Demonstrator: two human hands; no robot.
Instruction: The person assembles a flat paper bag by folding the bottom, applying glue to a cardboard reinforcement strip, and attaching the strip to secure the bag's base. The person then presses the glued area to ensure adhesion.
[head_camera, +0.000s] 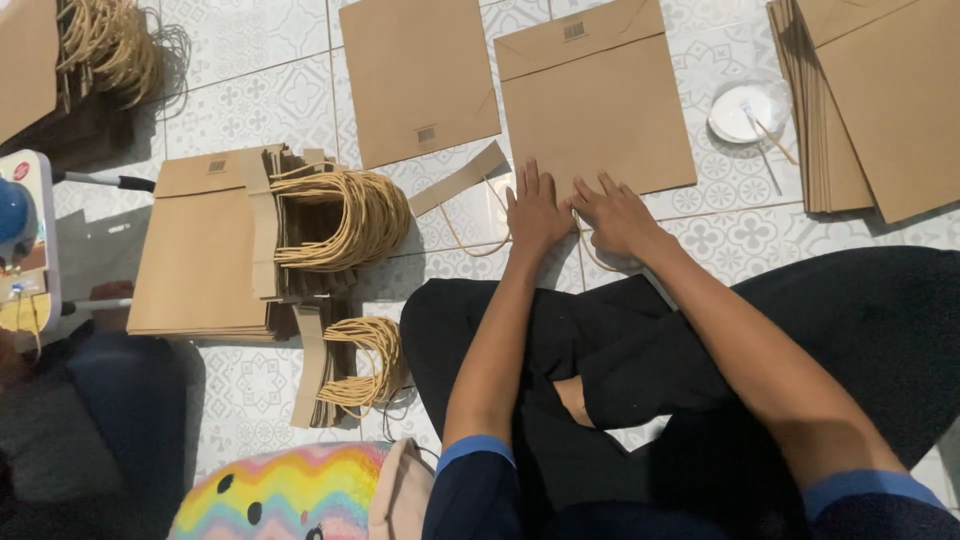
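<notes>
My left hand (536, 212) and my right hand (614, 212) lie side by side, palms down, fingers spread, pressing the near edge of a flat brown paper bag (595, 95) on the tiled floor. A brown paper strip with a twine loop handle (462, 190) lies just left of my left hand, its loop running under my hands. A second flat brown bag (415, 75) lies to the left of the first. I sit cross-legged in dark trousers.
A stack of finished bags with twine handles (205, 245) lies at left, with bundles of handle strips (345, 365) beside it. More flat bags (870, 100) are piled at right, next to a white dish with a stick (745, 112). A colourful cushion (280, 495) sits near my knee.
</notes>
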